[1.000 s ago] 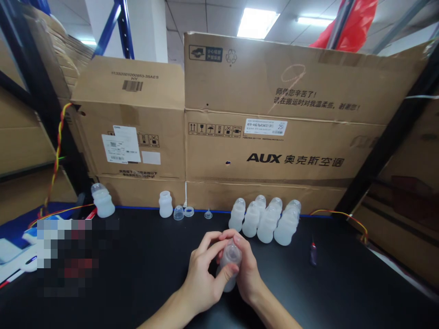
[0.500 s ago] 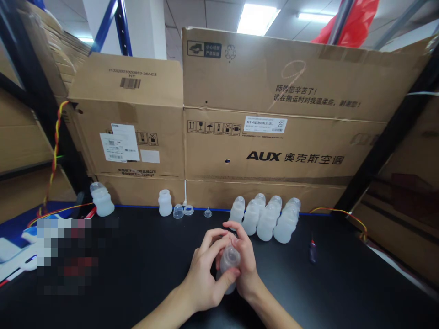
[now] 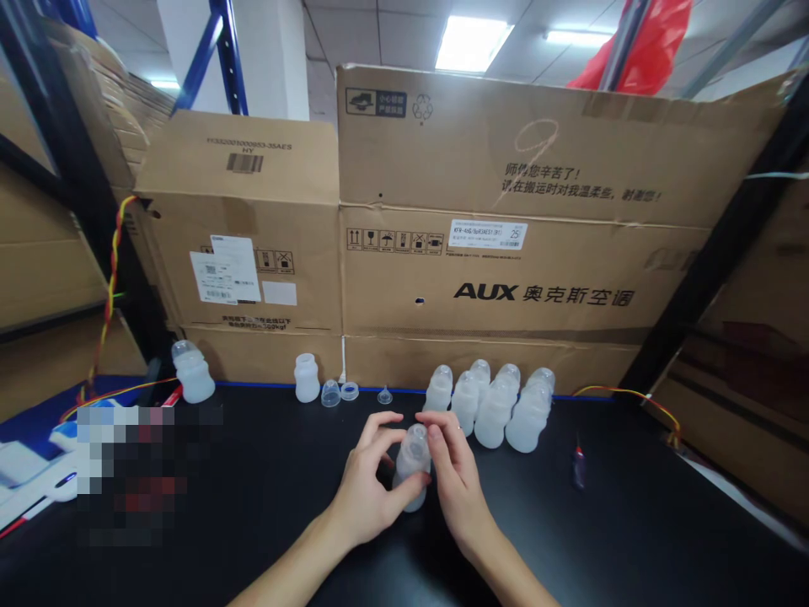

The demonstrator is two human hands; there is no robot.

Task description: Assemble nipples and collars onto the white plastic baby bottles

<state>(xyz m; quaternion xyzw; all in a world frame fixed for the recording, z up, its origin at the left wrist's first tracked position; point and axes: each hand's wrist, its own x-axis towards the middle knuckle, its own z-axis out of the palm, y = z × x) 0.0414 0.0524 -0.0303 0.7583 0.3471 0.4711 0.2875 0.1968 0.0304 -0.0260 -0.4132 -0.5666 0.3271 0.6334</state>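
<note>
The left hand [image 3: 366, 497] kept a closed grip on the small translucent white plastic bottle [image 3: 411, 466], tilting it above the black surface [image 3: 271, 506]; the right hand [image 3: 456, 485] lay open-fingered against its 3 o'clock side, steadying the clear domed cap [image 3: 417, 438]. Capped matching bottles [image 3: 493, 409] clustered at 1 o'clock.

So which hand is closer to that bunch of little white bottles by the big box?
Right. The right hand sits just in front of the bottle cluster; the left hand is farther over, gripping the held bottle.
</note>
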